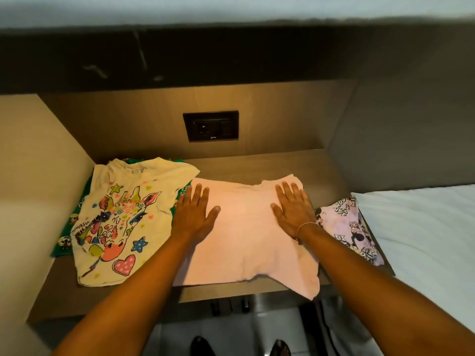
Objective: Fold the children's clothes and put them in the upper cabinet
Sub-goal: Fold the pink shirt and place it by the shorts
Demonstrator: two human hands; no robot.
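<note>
A plain pink garment [244, 242] lies spread flat on the wooden shelf [282, 163], its lower right corner hanging over the front edge. My left hand [196, 214] rests palm down on the garment's left side, fingers apart. My right hand [293, 211] presses flat on its right side. To the left lies a cream T-shirt [120, 217] with a colourful giraffe print, on top of a green printed garment [63, 242]. A folded lilac printed garment [352, 227] sits at the shelf's right end.
A dark wall socket [210, 126] is set in the back panel above the shelf. A dark cabinet underside [180, 55] overhangs the nook. A bed with a white sheet [424, 240] adjoins on the right. Side panels close the nook left and right.
</note>
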